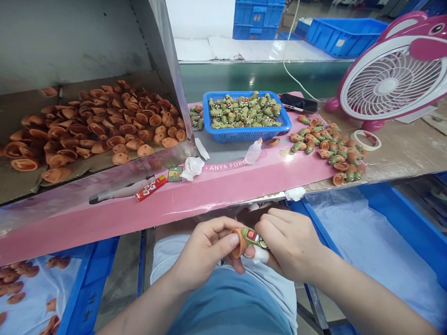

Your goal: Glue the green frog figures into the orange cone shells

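Head view, pink workbench (227,189), blue crates (341,36) behind, my left hand (202,251) and right hand (290,241) clamped on toy (250,237), lying left-right, orange end leftward.

A heap of orange shells (97,125) lay on cardboard (7,187) inside a metal-walled bay (57,36). On the pink board (209,192) stood a blue basket (244,134) filled with green figures (243,110), with a dark phone (299,103) just beside its right end and a loose pile of joined pieces (331,149) further right. A red packet (151,188) and a crumpled white tissue (192,167) lay near the board's front edge. A pink-and-white fan (389,78) stood at the right, a tape roll (367,139) near its foot, blue crates (341,35) behind
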`<state>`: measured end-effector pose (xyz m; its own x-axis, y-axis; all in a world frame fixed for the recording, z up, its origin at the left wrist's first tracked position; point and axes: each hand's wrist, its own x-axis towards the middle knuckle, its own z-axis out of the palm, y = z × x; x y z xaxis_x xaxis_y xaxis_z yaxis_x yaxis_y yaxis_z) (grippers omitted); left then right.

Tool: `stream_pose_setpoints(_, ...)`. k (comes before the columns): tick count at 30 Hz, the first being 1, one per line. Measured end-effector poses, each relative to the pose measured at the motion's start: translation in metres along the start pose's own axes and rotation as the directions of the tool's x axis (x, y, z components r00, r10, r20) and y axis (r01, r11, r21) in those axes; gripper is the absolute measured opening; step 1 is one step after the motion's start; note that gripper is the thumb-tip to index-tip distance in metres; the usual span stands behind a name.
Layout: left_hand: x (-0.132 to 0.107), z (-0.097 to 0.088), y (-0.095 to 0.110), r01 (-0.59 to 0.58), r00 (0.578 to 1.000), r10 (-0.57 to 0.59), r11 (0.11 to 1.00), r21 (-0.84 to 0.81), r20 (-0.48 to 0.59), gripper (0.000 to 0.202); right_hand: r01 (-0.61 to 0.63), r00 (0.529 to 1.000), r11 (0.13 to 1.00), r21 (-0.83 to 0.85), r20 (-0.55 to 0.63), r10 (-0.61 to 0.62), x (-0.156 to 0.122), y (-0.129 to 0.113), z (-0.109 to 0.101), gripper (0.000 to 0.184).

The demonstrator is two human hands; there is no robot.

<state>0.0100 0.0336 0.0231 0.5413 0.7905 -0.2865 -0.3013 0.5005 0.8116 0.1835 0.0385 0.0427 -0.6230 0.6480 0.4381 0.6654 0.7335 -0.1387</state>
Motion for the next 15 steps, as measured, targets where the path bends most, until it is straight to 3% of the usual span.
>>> stream_pose_setpoints(15,0.0003,0.0024,-0.0042,0.041,0.999,-0.041,0.999,-0.007,0.005,0.012,-0.018,0.999,0.999,-0.045,0.031,0.020,-0.0066,-0.0047,-0.0019,0.044)
